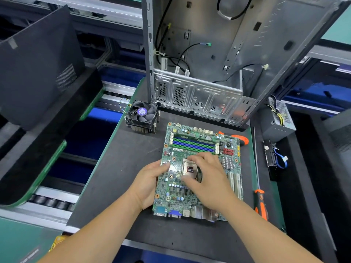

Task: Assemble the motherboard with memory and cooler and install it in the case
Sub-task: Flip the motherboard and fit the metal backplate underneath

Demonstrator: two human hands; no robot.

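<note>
The left hand [152, 179] is gripping the board's [199, 168] edge, steadying it. The right hand's [207, 179] curled fingers are working at the socket [190, 169]; whether they pinch anything, I cannot tell.

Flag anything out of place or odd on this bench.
Nothing looks damaged or spilled. One oddity: a screwdriver lies partly hidden behind the motherboard at its far right corner. The cooler sits apart, unmounted.

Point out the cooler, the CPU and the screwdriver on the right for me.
cooler [142, 112]: head view, on the fan hub.
CPU [190, 168]: head view, on its dark top face.
screwdriver [261, 204]: head view, on the orange handle.
</note>
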